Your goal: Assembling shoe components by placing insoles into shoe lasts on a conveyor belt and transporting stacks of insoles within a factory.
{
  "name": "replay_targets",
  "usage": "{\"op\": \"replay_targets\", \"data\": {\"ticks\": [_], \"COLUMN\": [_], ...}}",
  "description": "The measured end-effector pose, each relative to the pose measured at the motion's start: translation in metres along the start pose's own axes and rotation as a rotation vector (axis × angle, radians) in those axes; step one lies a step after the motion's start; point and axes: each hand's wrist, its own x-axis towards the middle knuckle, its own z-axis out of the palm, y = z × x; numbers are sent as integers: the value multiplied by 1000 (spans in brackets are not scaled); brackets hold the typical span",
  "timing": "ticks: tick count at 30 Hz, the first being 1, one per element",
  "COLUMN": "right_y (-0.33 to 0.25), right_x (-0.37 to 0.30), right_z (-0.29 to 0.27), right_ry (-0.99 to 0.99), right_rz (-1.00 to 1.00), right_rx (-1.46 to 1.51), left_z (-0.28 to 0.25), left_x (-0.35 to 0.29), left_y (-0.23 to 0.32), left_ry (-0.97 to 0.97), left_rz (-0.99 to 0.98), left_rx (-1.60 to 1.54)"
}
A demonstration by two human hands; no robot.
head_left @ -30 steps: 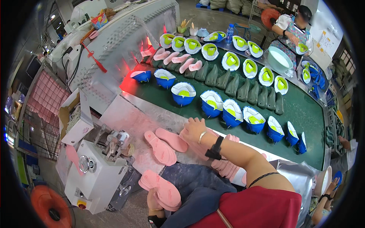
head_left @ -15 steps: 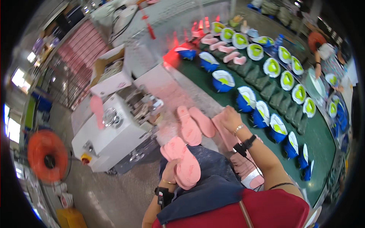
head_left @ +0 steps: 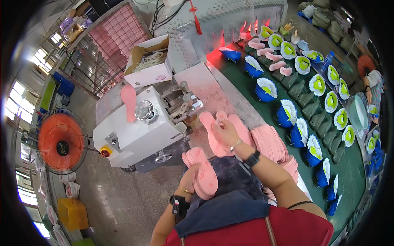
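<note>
My left hand (head_left: pixel 190 178) is closed around the edge of a small stack of pink insoles (head_left: pixel 205 179), held low in front of my lap. Over the table's near edge, my right hand (head_left: pixel 226 134) has its fingers closed at a single pink insole (head_left: pixel 214 141), and part of it is hidden under the hand. Just right of that lies another loose insole (head_left: pixel 241 128). Beside my right forearm stands a thick pile of pink insoles (head_left: pixel 269 142), partly covered by the arm. A white machine (head_left: pixel 137 131) with metal rollers (head_left: pixel 183 100) is at the left.
On the green conveyor belt (head_left: pixel 262 108), blue-and-white shoe uppers (head_left: pixel 266 90) stand beside dark shoe lasts (head_left: pixel 305 99). A box of rings (head_left: pixel 150 61) sits behind the machine. An orange fan (head_left: pixel 61 139) stands left. Another person (head_left: pixel 373 82) is at far right.
My right hand has moved left from the insole pile to the loose insoles near the machine. My left hand still holds its stack. The whole view has shifted.
</note>
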Motion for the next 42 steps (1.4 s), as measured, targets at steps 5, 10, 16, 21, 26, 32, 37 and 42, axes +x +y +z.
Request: {"op": "replay_targets", "data": {"ticks": [5,10,16,21,26,32,37,42], "right_y": [-13,-34,-35,-25,-9,-6,44,39], "right_x": [88,87,99,115,162,162,133,112], "right_z": [29,6,-23,51,14,-154,-394,-481], "right_ry": [73,-61,121,205,326,525,1042,952], "right_rz": [85,262,-307,31,120,140,286,46], "right_rx": [-297,-237,-887,-460,-180,225,-555,-526], "left_z": [-31,6,-41,-52,-1,10,30,34], "left_x": [-13,-27,-9,-28,-29,-35,-11,17], "left_y": [-20,-6,-19,-21,-12,-15,-17,-24], "left_ry": [27,-25,137,62,190,195,151,117], "left_rz": [18,-39,69,304,-40,-8,-27,-28], "left_rx": [26,27,204,546,102,226,217,180]}}
